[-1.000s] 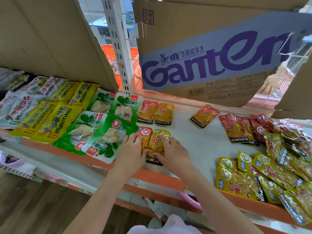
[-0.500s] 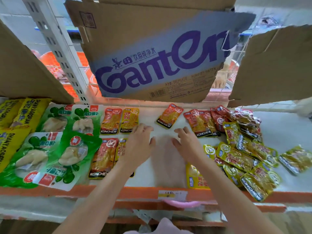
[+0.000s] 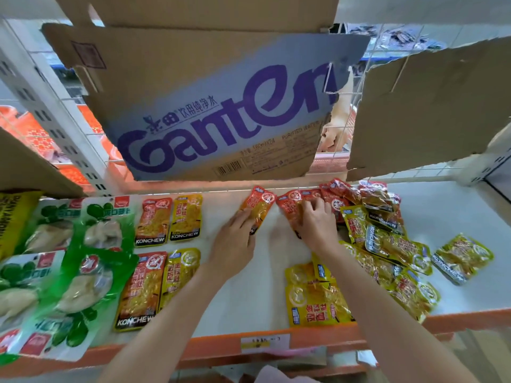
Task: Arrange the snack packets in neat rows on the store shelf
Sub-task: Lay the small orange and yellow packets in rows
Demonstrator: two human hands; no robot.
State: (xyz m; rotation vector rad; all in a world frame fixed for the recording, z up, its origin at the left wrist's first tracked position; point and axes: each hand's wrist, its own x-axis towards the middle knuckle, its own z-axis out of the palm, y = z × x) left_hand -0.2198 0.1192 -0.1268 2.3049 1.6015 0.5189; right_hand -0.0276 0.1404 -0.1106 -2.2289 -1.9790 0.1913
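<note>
Left hand [image 3: 235,239] fingers flat on orange packet [image 3: 258,207]; right hand [image 3: 315,222] pinches red packet [image 3: 293,203] at its 3 o'clock; shelf [image 3: 249,294].

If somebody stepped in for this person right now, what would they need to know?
Left hand rests its fingers on a lone orange foil snack packet at the back of the white shelf.
Right hand pinches another orange packet at the edge of the loose pile.
Done: four orange and yellow Konchew packets lie in two neat rows beside the green packets.
Left: both held packets, the jumbled pile, the yellow packets at the front.
</note>
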